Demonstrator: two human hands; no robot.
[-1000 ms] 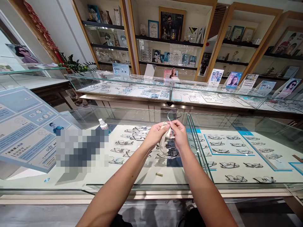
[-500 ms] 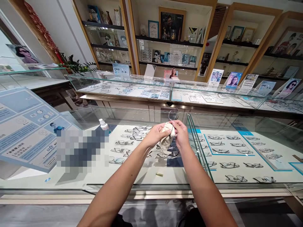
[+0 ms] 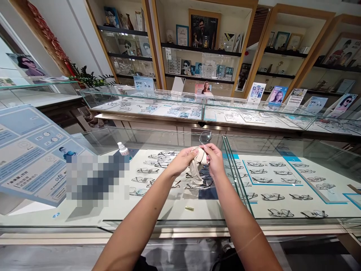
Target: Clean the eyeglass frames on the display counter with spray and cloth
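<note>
Over the glass counter, my left hand (image 3: 182, 161) is closed, its thumb pressing a beige cleaning cloth (image 3: 196, 170) that hangs down in folds. My right hand (image 3: 214, 157) pinches the thin frame of a pair of eyeglasses (image 3: 205, 137). One clear lens sticks up above my fingers. The rest of the eyeglasses is hidden by the cloth and hands, and part of the cloth touches them. A white spray or dropper bottle (image 3: 124, 151) stands to the left of my hands.
Rows of eyeglasses (image 3: 148, 170) lie beneath the glass around my arms. A small gold-coloured piece (image 3: 189, 208) lies nearer me. A large blue-and-white sign (image 3: 34, 150) leans at the left. Another glass display case (image 3: 146, 107) runs across behind the counter.
The cloth has shifted in my fingers and now hangs looser and more to the left. The visible lens has tilted slightly. Both hands stay in nearly the same place.
</note>
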